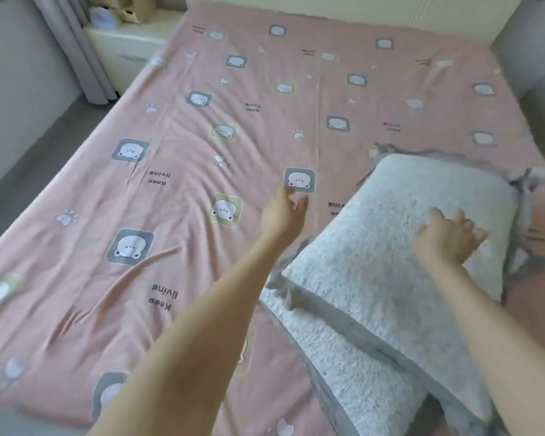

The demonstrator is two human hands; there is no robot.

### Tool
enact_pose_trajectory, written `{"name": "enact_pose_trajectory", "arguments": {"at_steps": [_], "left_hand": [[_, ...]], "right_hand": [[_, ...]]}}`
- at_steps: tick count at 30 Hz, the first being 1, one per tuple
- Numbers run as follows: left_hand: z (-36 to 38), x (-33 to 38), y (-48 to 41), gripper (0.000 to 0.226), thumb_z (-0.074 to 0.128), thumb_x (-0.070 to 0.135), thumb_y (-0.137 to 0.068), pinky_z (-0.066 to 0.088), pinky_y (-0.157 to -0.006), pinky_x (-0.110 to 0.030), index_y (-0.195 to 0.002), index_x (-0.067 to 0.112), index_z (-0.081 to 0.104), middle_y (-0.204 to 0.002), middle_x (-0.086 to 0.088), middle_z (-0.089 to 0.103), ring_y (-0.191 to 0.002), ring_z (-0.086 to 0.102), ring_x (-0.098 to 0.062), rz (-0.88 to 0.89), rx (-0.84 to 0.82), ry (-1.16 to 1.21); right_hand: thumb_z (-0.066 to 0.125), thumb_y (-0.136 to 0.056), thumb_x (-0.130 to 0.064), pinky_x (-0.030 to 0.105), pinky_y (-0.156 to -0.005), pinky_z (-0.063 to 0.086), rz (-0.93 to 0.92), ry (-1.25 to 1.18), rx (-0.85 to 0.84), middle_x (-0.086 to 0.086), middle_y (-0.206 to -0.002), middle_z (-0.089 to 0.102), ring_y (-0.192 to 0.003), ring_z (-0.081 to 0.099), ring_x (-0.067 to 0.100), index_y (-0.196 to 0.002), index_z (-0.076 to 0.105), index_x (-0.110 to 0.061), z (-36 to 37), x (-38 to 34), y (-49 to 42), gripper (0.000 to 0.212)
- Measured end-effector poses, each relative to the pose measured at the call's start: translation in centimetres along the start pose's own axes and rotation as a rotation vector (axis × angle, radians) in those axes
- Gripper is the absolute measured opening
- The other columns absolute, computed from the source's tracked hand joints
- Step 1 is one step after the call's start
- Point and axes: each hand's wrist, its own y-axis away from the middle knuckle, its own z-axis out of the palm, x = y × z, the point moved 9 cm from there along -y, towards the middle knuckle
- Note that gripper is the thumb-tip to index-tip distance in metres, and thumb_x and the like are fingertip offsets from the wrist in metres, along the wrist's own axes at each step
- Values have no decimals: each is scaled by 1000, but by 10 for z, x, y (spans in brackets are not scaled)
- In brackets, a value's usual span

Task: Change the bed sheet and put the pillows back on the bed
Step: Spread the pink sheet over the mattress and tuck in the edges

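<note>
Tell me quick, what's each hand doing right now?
Left hand: open, holding nothing, over the sheet.
Right hand: open, fingers spread on the top pillow, not gripping it.

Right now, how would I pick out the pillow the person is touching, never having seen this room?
Start at the pink bear-print bed sheet covering the bed, then look to its near right side, where two fluffy white pillows lie stacked. The one you want is the upper pillow, lying crosswise over the lower pillow, with the right hand spread flat on top.
</note>
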Motion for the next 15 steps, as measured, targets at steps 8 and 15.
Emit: {"name": "enact_pose_trajectory", "arguments": {"at_steps": [8,15], "left_hand": [[-170,-318,141,32,45,26,-97,40,-85,-40,-108,-3,54,-110,-23,60,-105,55,-39,-668,461,-107],[-220,-532,282,41,44,31,-97,43,-90,-43,-114,-5,54,-116,-25,59,-107,56,-41,-1120,614,106]], "right_hand": [[50,-94,-32,38,-92,33,-820,-143,-358,7,-118,60,-111,51,31,-115,63,-13,111,-256,230,31],[40,-92,-59,35,-88,38,-1174,97,-628,5,-121,54,-114,50,26,-120,51,-13,207,-332,447,55]]}}
